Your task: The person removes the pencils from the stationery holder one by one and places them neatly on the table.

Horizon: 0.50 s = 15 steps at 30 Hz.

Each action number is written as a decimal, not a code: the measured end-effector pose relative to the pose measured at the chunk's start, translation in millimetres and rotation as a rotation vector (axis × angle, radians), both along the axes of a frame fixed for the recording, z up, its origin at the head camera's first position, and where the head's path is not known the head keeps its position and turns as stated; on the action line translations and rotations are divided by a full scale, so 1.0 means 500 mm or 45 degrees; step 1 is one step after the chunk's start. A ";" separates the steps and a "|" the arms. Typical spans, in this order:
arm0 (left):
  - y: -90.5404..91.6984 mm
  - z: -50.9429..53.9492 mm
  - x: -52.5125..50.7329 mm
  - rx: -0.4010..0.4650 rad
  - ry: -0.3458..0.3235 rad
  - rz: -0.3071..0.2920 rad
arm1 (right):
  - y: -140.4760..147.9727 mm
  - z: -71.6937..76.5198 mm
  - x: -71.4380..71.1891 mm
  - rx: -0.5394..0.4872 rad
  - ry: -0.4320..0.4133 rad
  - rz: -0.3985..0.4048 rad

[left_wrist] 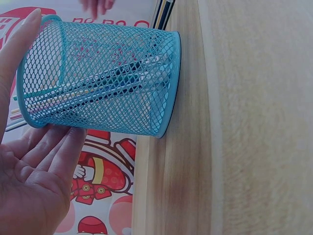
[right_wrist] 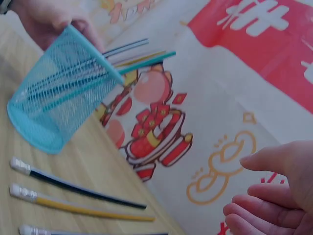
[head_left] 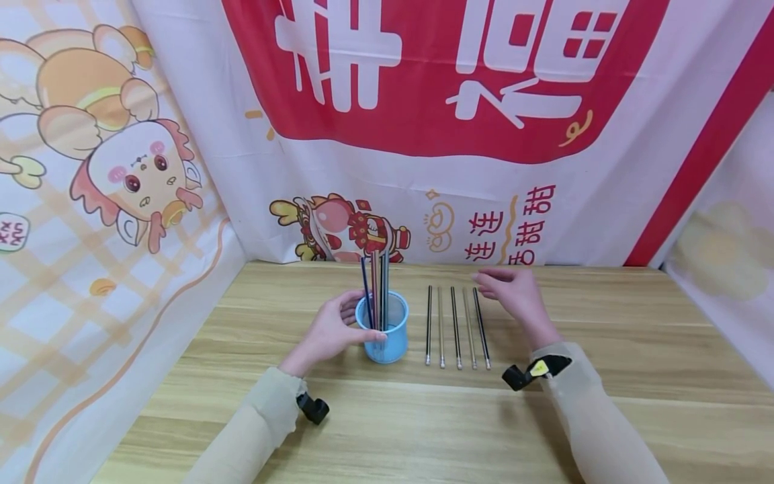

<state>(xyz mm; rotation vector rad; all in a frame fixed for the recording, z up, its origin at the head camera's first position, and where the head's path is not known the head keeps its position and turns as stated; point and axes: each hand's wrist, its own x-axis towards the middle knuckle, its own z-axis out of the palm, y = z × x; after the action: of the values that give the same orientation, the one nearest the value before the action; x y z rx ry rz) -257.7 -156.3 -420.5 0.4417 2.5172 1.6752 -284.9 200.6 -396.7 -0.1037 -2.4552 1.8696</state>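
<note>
A light blue mesh pen holder (head_left: 396, 343) stands upright on the table with several pencils (head_left: 375, 289) leaning inside it. My left hand (head_left: 329, 329) holds the holder near its rim, thumb at the front and fingers round the far side; the left wrist view shows the mesh wall (left_wrist: 107, 78) between thumb and fingers. To the right, several black and gold pencils (head_left: 453, 323) lie in a row, eraser ends toward me. Above the far tip of the rightmost black pencil (head_left: 482, 329) is my right hand (head_left: 514, 292), fingers loosely bent, holding nothing in the right wrist view.
The wooden table (head_left: 387, 430) carries all of this. Behind it hangs a white cloth with a red print (head_left: 423, 128), meeting the table's back edge. A patterned cloth (head_left: 121, 269) borders the left side.
</note>
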 end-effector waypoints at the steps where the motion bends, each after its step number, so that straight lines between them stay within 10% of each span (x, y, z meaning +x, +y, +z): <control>1: 0.000 0.000 0.000 0.000 0.000 -0.001 | -0.003 0.006 0.004 0.001 0.016 0.012; 15: 0.000 0.000 0.001 0.002 -0.001 -0.006 | -0.067 0.041 0.040 0.080 0.148 0.162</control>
<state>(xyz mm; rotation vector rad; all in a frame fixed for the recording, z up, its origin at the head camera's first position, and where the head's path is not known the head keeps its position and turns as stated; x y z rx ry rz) -257.1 -156.4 -420.4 0.4466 2.5124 1.6755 -264.8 167.3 -376.3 0.1628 -2.4916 1.7868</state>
